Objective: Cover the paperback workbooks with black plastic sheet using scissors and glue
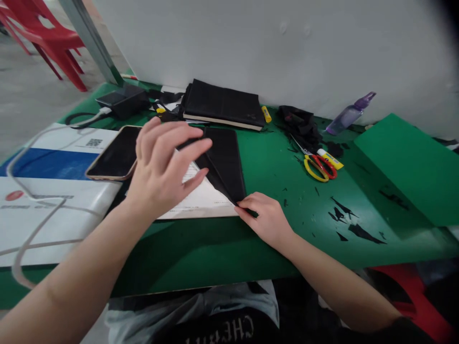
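Observation:
A thin black sheet (226,150) lies over white printed paper (204,203), its near edge folded back on a slant. My right hand (265,217) pinches the sheet's near right corner between thumb and fingertips. Above the paper hovers my left hand (163,162), fingers apart and holding nothing, covering part of the paper and the sheet. Just left of that hand is a phone (114,155) with a dark screen, resting on a white and blue plastic bag (53,191).
On the green table (265,157), a black-covered book (224,102) lies near the white wall. To the right are scissors (321,167), a glue tube (330,159), black scraps (364,233), a purple spray bottle (349,114) and a green board (412,172). A white cable (32,138) crosses the left side.

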### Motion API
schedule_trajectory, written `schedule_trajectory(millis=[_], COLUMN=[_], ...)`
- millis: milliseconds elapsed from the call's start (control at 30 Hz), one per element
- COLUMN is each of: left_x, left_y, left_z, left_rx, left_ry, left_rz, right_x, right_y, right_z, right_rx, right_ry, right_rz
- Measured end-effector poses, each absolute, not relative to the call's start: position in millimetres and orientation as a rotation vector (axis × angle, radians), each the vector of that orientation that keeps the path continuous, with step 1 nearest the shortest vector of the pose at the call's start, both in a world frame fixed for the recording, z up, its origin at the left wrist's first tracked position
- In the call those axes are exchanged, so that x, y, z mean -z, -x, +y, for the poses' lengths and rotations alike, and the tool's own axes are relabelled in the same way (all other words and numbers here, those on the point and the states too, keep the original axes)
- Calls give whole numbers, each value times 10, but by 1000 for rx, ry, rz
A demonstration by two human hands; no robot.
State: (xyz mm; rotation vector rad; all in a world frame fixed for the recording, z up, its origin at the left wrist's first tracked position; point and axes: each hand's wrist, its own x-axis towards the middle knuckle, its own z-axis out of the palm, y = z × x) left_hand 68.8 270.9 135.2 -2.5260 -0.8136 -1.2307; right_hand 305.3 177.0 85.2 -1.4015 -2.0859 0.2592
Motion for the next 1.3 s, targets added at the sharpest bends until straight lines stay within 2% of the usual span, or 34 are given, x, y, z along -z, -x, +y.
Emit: schedule_trajectory(millis=[100,167,300,567,867,1100,1300], left_x=[-1396,-1443,-1472,-1338,-1265,-1234,-1239], left_y=[-848,-973,-1181,-1249,-1123,-1090,-1098], left_z=[2527,2415,2311,2318,2301,2309,2302], left_rx=[1057,888,671,430,540,631,703], left_ry=[2559,2790,3148,2976,2982,2787,2681], left_rz=[-571,-466,-623,-526,-573,-435,-362], right_x=[-844,-840,-841,-831,-854,-1046,-967], right_y=[-3070,-3068,-3047,-3015,-3082,-3126,-3139], right_z=[1775,1768,1755,1749,1672,1691,1772], right_rx=[-317,-312,-149,265,332,-150,-128], right_ry=[1412,1423,1377,1296,1284,1333,1177], right_rz=[-2093,-2103,-2154,-2265,-2331,-2037,-2145])
